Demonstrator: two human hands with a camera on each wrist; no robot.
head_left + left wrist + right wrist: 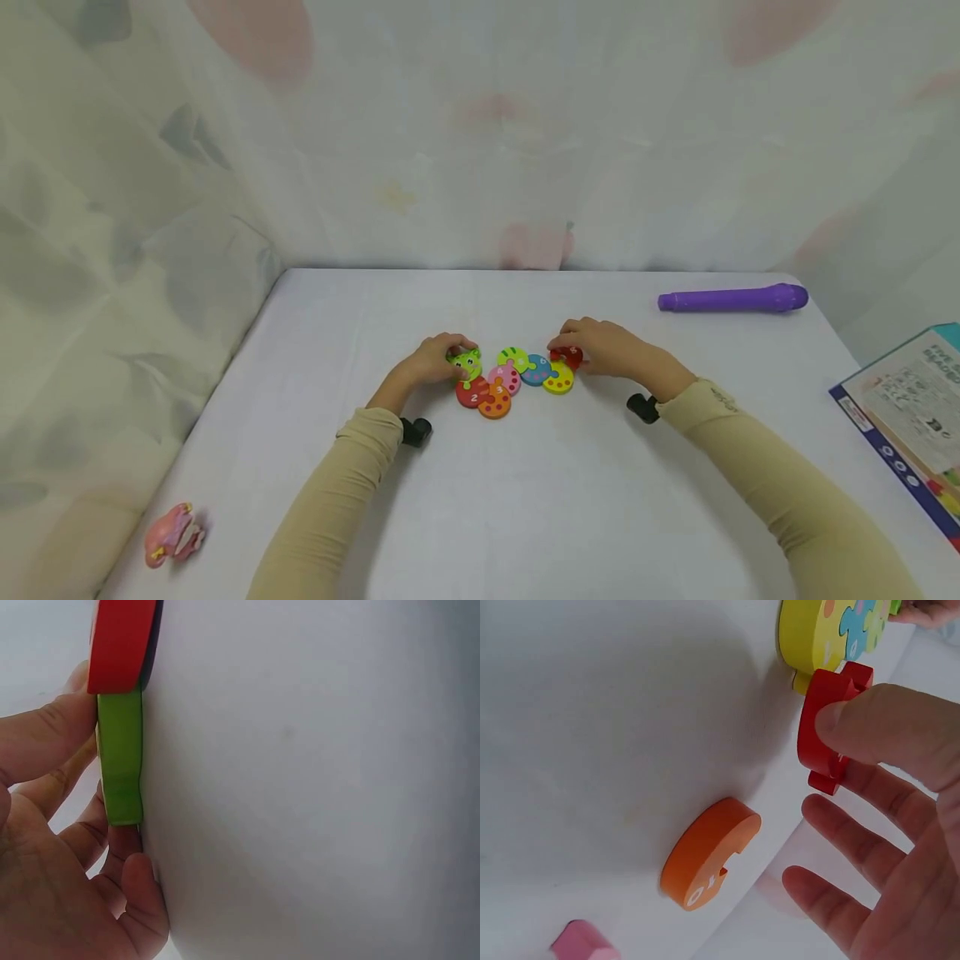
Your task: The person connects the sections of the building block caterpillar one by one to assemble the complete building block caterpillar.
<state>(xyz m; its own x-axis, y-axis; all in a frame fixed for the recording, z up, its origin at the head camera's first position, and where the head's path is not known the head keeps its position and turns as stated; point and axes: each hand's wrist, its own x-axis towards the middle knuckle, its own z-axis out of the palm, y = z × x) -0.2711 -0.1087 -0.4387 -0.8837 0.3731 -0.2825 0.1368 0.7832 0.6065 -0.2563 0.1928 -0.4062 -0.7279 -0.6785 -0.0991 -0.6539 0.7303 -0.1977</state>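
A wooden caterpillar puzzle of joined, numbered round pieces lies on the white table. My left hand (429, 358) holds the green face piece (469, 363) at the left end, thumb on its near edge and fingers round the far side. Beside it run a red piece (471, 395), an orange one (494, 406), pink (506, 381), light green (512, 359), blue (536, 372) and yellow (558, 380). My right hand (611, 347) pinches another red puzzle piece (821, 724) beside the yellow one; whether they interlock I cannot tell.
Near my right hand in its wrist view lie a loose orange piece (709, 851) and a pink object (585, 943). A purple microphone-shaped stick (731, 299) lies at the back right, a printed box (911, 417) at the right edge, a pink toy figure (174, 535) at front left.
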